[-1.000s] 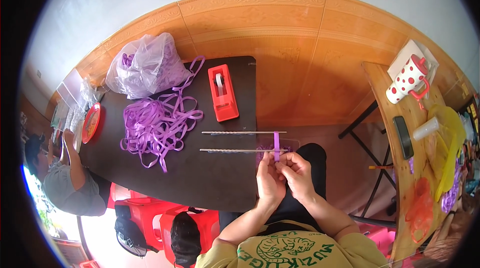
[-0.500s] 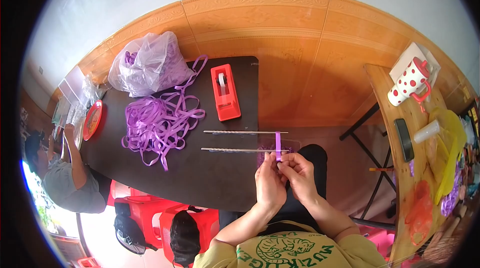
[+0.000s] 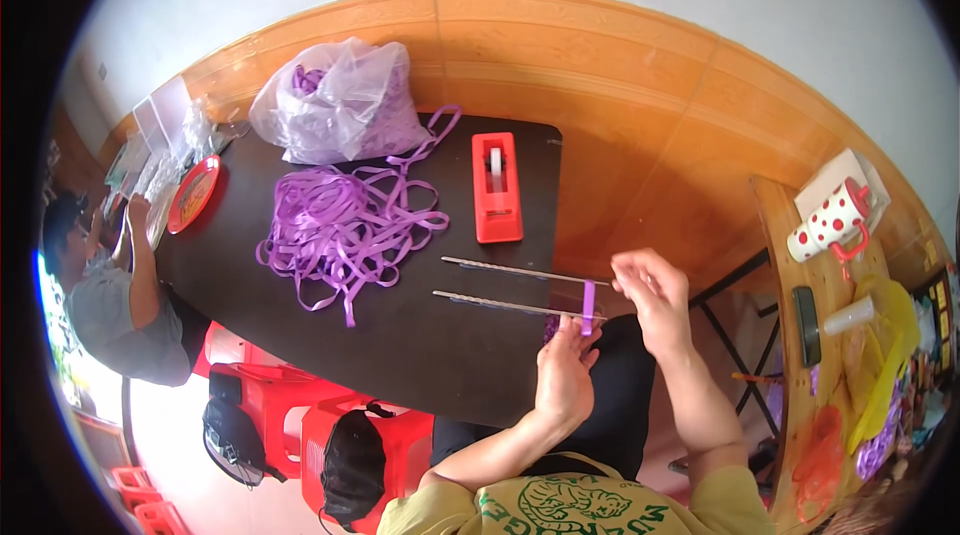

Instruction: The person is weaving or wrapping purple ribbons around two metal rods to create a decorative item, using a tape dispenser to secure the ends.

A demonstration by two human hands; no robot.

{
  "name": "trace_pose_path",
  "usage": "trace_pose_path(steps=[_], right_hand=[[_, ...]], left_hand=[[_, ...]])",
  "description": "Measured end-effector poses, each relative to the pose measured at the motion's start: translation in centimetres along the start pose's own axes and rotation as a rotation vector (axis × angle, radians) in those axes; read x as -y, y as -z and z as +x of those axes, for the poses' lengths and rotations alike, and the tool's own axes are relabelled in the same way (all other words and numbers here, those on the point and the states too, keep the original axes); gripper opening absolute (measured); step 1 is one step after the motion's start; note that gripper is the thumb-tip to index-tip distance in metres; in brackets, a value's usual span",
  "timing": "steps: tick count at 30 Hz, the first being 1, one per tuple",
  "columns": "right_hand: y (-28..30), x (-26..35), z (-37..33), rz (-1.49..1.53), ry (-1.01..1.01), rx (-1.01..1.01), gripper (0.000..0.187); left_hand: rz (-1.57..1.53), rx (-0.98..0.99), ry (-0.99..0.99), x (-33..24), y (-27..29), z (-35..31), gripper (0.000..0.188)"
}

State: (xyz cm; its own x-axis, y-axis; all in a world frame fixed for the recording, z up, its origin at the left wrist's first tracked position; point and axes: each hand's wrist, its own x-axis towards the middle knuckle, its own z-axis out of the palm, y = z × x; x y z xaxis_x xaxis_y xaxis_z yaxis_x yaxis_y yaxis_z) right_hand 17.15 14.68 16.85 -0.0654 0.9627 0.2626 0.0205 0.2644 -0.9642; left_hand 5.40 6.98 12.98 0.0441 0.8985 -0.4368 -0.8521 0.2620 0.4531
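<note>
Two thin metal rods with twisted shafts, an upper rod (image 3: pixel 520 271) and a lower rod (image 3: pixel 500 304), reach past the right edge of the dark table. A strip of purple ribbon (image 3: pixel 588 300) spans both rods close to their right ends. My left hand (image 3: pixel 565 375) is closed, its fingertips pinching the ribbon at the lower rod. Beside the upper rod's right end is my right hand (image 3: pixel 655 300), raised with fingers curled together; anything between those fingertips is too small to make out.
On the dark table (image 3: pixel 420 365) lie a loose heap of purple ribbon (image 3: pixel 335 225), a plastic bag (image 3: pixel 345 110) of more ribbon, a red tape dispenser (image 3: pixel 497 205) and a red plate (image 3: pixel 194 195). Another person (image 3: pixel 130 305) sits left. A wooden table (image 3: pixel 780 235) at right holds a dotted tumbler (image 3: pixel 830 220).
My right hand has left the ribbon's lower end and moved up and right to the upper rod's tip. The left hand stays at the ribbon. The view has shifted slightly.
</note>
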Motion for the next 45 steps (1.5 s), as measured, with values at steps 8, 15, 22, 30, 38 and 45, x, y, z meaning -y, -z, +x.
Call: trace_pose_path(steps=[8,15,22,30,38,45], right_hand=[[-8.8,0.0,11.4,-0.107,-0.185,0.266,0.019],[-11.6,-1.1,11.7,-0.037,-0.399,0.294,0.016],[-12.7,2.7,9.8,0.116,-0.368,0.137,0.012],[-12.7,0.5,5.6,0.156,-0.290,0.080,0.007],[-12.5,-3.1,5.8,-0.072,-0.072,0.042,0.013],[-11.6,-4.0,6.8,-0.210,0.001,0.093,0.013]], left_hand=[[0.034,-0.029,-0.012,0.6,0.6,0.2,0.030],[-0.045,-0.063,-0.021,0.7,0.3,0.1,0.026],[-0.050,-0.067,-0.040,0.7,0.4,0.0,0.026],[-0.035,0.016,-0.068,1.6,1.3,0.8,0.027],[-0.048,0.050,-0.073,1.2,1.1,0.5,0.030],[-0.076,0.005,-0.027,0.7,0.9,0.1,0.026]])
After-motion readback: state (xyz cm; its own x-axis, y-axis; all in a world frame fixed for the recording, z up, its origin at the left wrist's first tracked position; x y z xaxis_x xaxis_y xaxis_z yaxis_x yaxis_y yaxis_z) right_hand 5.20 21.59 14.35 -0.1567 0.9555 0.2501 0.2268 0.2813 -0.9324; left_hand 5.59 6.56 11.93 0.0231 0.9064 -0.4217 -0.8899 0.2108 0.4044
